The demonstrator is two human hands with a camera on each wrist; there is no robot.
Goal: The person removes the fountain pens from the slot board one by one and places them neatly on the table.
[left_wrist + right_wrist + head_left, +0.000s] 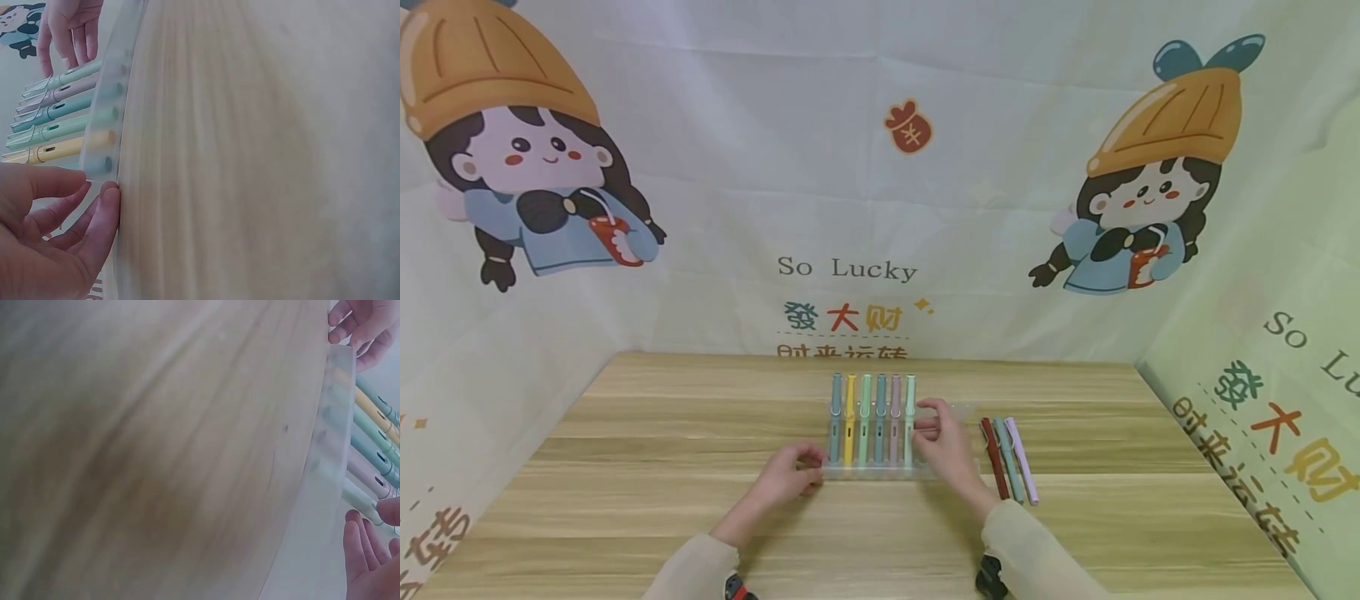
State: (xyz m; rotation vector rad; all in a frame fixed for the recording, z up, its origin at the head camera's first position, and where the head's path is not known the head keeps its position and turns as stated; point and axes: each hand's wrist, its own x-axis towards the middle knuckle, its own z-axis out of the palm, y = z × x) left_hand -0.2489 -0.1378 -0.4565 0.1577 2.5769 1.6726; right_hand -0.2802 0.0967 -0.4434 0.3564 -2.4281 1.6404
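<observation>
A clear pen rack (872, 473) stands on the table with several capped pens upright in a row: blue-grey, yellow (850, 429), green, teal, mauve (895, 429) and pale mint. At the rack's left front corner, my left hand (793, 471) holds the end between thumb and fingers, as the left wrist view (59, 231) also shows. My right hand (947, 446) is over the rack's right part, beside the pale mint pen (910, 425). Its thumb is close to that pen, while the fingers are loosely bent and apart from the thumb in the right wrist view.
Three loose pens lie to the right of the rack: dark red (994, 458), teal (1009, 458) and lavender (1024, 462). The wooden table (700, 417) meets a printed cloth backdrop (737, 208) at the back and sides.
</observation>
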